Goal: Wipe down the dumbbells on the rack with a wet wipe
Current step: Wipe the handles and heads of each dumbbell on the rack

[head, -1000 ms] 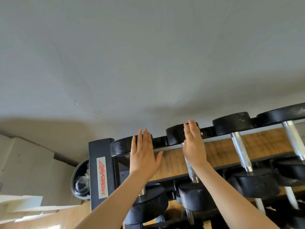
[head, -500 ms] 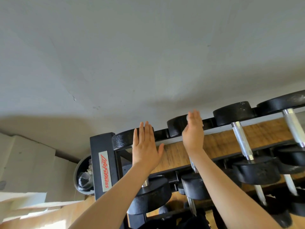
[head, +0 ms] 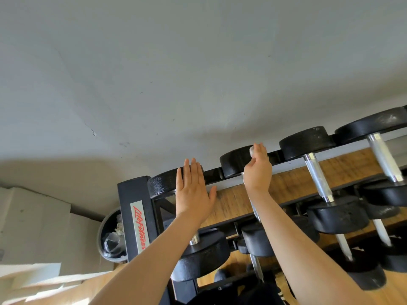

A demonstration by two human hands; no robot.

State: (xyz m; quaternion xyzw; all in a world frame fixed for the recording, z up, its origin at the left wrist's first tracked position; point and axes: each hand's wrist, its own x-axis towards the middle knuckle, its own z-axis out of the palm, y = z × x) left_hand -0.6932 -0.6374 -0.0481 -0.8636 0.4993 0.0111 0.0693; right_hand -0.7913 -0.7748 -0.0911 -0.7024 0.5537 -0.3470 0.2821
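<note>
Black round-headed dumbbells with chrome handles lie side by side on a black rack (head: pixel 136 216). My left hand (head: pixel 193 192) lies flat, fingers together, on the far head of the leftmost dumbbell (head: pixel 163 183) and holds nothing. My right hand (head: pixel 257 170) is turned edge-on against the far head of the second dumbbell (head: pixel 233 164). A small white bit of the wet wipe (head: pixel 251 150) shows at its fingertips; the rest is hidden under the hand. That dumbbell's handle is mostly hidden behind my right forearm.
More dumbbells (head: pixel 306 142) fill the top row to the right, and lower rows hold others (head: pixel 337 216). A grey bin (head: pixel 102 249) with a plastic bag stands left of the rack. White boxes (head: pixel 33 216) sit at far left. A grey wall (head: pixel 198 62) rises behind.
My right hand has slid farther up over the second dumbbell's far head and turned edge-on, so the white wipe shows at its fingertips. My left hand stays on the leftmost dumbbell.
</note>
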